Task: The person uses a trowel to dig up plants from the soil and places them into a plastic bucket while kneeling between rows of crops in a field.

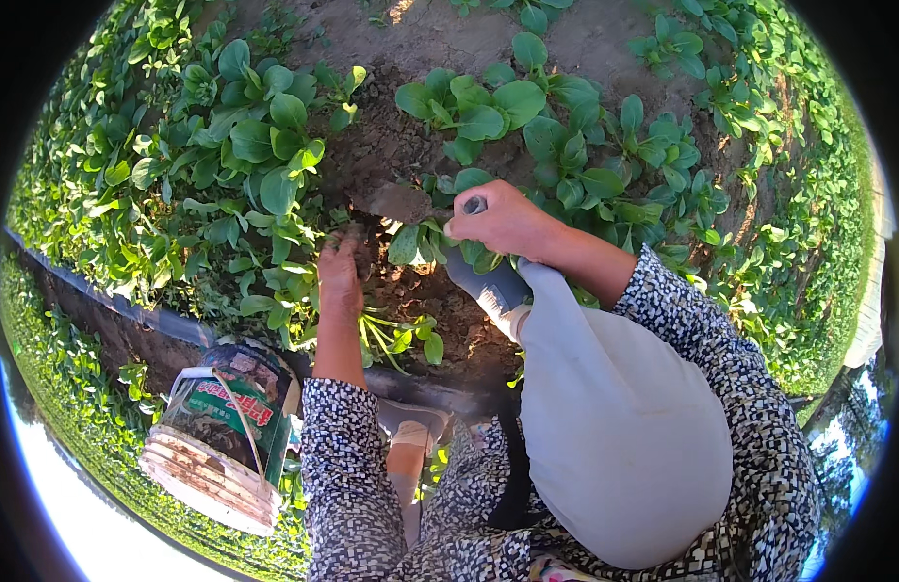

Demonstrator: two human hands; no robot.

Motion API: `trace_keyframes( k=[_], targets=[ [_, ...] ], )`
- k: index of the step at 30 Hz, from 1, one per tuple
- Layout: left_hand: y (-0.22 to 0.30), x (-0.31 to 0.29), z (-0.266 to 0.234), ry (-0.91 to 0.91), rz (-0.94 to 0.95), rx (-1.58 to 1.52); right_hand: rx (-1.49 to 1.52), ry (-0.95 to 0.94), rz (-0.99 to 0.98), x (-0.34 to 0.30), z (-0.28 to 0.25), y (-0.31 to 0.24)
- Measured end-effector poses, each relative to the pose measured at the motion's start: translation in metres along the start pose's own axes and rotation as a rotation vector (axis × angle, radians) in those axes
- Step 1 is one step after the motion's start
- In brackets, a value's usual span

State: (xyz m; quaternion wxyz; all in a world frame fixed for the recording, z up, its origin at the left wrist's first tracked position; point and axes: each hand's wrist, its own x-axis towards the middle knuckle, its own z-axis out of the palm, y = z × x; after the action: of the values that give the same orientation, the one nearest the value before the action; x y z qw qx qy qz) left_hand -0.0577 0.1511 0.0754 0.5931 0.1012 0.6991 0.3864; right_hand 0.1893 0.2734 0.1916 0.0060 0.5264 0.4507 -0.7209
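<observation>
Head view showed me the trowel [399, 204], its handle [475, 205] clamped in the fingers of the right hand [505, 221], lying along three-to-nine o'clock, blade [396, 203] near the left hand [341, 279] at its two o'clock, though whether those fingers were together I couldn't tell.

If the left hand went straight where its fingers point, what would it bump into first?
Probably the brown soil just ahead of the left hand. The trowel blade is close by on the right, so it might brush that instead; depth is unclear.
</observation>
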Motion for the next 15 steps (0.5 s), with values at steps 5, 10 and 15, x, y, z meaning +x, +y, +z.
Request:
trace_keyframes(
  k=[5, 10, 15],
  targets=[
    [-0.008, -0.023, 0.021, 0.102, -0.087, -0.12, -0.266, 0.097, -0.242, 0.012, 0.001, 0.007],
    [-0.037, -0.006, -0.017, 0.574, 0.283, 0.382, -0.711, -0.016, -0.453, 0.015, 0.019, -0.004],
    [-0.008, 0.01, 0.02, 0.572, 0.171, 0.182, -0.83, -0.054, -0.473, 0.023, 0.029, 0.009]
  ],
)
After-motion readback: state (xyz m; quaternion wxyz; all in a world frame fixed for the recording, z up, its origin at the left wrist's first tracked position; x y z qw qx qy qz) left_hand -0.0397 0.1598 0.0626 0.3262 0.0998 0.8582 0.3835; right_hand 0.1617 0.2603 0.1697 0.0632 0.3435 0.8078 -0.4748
